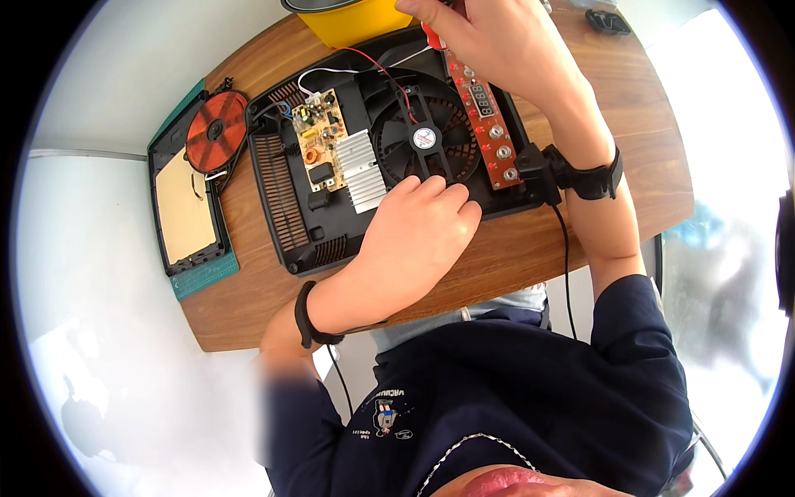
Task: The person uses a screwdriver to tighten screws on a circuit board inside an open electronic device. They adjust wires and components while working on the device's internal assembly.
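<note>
An opened black induction cooker housing point(277, 228) lies on the wooden table in front of me. Inside it are a black fan point(396, 153), a tan circuit board point(312, 132) with a silver heat sink point(361, 176), and a red control board point(489, 137) with a small display. My left hand point(426, 228) is curled over the near edge of the fan, knuckles up; its fingertips are hidden. Above the far end of the control board, my right hand point(493, 37) closes around a red object point(432, 35), mostly covered by the hand and partly cut off by the picture's edge.
A yellow bin point(356, 25) with a dark rim stands at the far edge. On the left, a cooker top cover point(157, 219) with a reddish round coil point(217, 131) rests on a green mat point(207, 276). A small black item point(609, 22) lies far right. Thin wires cross the housing.
</note>
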`<state>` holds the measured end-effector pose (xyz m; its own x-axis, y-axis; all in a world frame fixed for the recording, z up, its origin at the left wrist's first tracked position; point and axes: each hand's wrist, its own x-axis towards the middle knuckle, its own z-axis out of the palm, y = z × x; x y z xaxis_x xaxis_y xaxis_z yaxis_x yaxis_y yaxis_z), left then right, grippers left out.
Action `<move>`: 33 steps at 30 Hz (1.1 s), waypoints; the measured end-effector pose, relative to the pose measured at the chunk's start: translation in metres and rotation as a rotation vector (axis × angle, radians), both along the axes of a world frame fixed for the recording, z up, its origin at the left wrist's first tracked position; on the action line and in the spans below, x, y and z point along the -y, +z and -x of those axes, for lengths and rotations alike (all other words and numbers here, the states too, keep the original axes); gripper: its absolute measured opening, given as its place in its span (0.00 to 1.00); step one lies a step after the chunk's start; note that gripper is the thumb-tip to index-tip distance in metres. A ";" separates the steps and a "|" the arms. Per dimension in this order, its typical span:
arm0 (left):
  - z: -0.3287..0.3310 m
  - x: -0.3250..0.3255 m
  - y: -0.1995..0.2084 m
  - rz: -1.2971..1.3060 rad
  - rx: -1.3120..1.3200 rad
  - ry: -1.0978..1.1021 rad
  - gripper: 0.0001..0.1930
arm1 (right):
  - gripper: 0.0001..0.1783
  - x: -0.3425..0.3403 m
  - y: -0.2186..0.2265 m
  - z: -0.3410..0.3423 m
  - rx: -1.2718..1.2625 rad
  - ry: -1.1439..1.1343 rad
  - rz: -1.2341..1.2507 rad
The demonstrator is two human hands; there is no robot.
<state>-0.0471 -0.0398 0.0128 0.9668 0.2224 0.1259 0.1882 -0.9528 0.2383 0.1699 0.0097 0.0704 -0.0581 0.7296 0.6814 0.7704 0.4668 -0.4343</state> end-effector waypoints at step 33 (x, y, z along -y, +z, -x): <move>-0.034 -0.034 0.046 0.275 0.181 0.099 0.09 | 0.28 0.024 0.011 -0.106 -0.071 -0.558 0.160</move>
<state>-0.0128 -0.0058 0.0588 0.9063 0.3631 0.2161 0.2071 -0.8275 0.5219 0.2761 -0.0147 0.0816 0.4067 0.7306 0.5484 0.8473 -0.0771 -0.5256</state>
